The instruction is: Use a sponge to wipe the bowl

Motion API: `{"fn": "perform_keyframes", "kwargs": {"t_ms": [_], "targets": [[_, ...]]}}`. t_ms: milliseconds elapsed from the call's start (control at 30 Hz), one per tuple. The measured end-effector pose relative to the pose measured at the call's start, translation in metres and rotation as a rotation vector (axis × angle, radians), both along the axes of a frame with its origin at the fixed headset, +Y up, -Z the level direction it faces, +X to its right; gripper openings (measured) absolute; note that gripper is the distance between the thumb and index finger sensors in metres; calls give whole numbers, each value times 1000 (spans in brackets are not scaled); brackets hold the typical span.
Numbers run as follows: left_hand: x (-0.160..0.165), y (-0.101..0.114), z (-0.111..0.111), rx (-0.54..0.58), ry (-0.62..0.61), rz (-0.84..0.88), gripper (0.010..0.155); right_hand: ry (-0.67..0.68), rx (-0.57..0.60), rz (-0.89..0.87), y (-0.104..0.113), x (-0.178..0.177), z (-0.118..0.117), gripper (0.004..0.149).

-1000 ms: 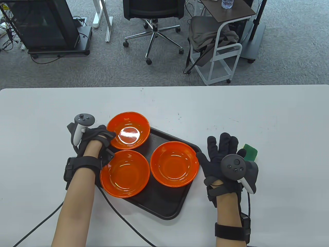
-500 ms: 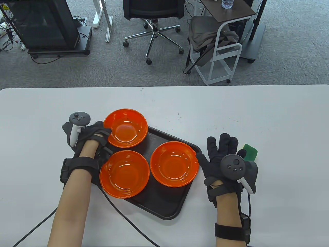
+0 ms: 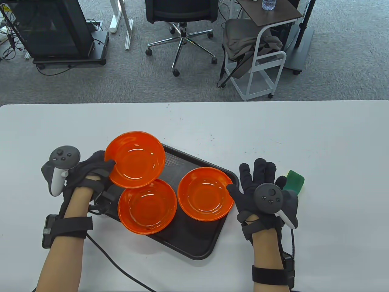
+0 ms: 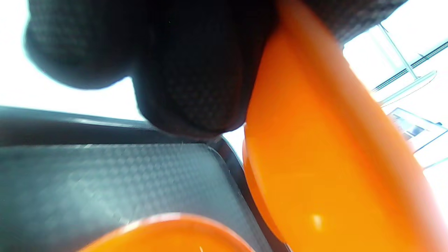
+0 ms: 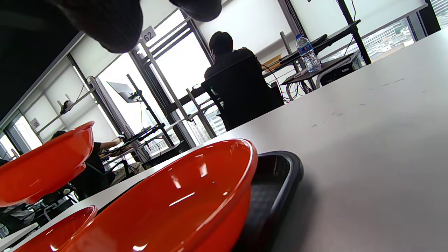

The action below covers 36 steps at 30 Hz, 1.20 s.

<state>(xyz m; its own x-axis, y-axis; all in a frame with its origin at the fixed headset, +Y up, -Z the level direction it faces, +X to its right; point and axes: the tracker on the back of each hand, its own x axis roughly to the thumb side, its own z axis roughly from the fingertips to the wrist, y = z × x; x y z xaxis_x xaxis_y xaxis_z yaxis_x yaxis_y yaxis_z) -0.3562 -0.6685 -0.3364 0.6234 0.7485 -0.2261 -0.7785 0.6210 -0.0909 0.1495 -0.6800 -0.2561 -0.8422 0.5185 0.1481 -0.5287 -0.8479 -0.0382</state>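
Observation:
My left hand [image 3: 97,168] grips the left rim of an orange bowl [image 3: 135,159] and holds it lifted above the black tray [image 3: 194,240]. The left wrist view shows my gloved fingers [image 4: 189,80] against the bowl's underside [image 4: 325,164]. Two more orange bowls sit in the tray, one at the front left [image 3: 147,206] and one at the right [image 3: 206,194]. My right hand [image 3: 258,182] lies flat on the table, fingers spread, its thumb near the right bowl's rim. A green sponge [image 3: 295,180] lies just right of that hand, partly hidden by it.
The white table [image 3: 334,137] spreads to the right and far side of the tray. Glove cables [image 3: 121,267] trail over the table's front edge. An office chair [image 3: 182,18] and a white cart [image 3: 261,54] stand on the floor beyond the table.
My left hand has lifted the far-left bowl off the tray and carried it left and toward me. My right hand has shifted slightly left, still flat.

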Motion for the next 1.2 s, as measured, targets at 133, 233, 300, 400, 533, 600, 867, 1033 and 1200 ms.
{"fn": "perform_keyframes", "kwargs": {"t_ms": [133,233,300,400,533,600,867,1033,1200], "targets": [[-3,-7,35,28,13,61,58,12,4,26,-1,-4,0,71],[-3,-15,47,43,21,75,58,6,23,58,2,-5,1,71],[-3,-19,49,27,11,67,58,3,25,68,2,-4,1,71],[-3,-21,48,30,18,54,58,-26,17,79,1,1,1,72],[-3,-21,48,38,13,56,58,-95,1,93,-2,15,-1,73],[-3,-21,48,41,11,55,58,-136,-12,95,-6,24,-3,72],[-6,-20,49,56,9,86,58,-330,-110,110,-29,65,-15,75],[-6,-17,51,74,6,86,58,-449,-255,201,-49,96,-31,79],[-6,-17,50,71,7,89,57,-465,-365,339,-58,107,-47,78]]}}
